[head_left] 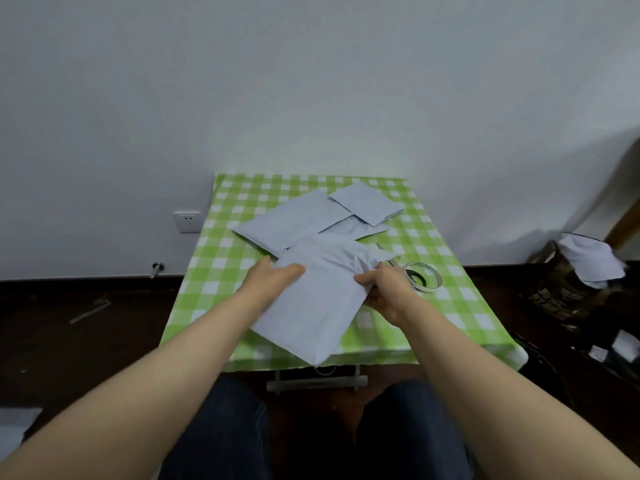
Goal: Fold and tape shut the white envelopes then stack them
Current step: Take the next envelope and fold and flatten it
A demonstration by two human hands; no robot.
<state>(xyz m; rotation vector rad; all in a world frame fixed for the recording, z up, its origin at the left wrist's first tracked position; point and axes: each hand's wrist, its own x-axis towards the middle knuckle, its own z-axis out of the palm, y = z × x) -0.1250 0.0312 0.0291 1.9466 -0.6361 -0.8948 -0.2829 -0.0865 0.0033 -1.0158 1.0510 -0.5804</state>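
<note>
Envelope (311, 299): tilted over the table (221, 258) front, between both hands.
Left hand (277, 277): pinching its left edge, thumb on top.
Right hand (384, 294): fingers curled, pinching its crumpled right edge.
Tape (423, 276): just beside the right hand.

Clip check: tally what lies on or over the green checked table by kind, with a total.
White envelopes: 4 (held envelope, large flat envelope, partly covered envelope, folded envelope at the back)
Tape roll: 1
Total: 5
</note>
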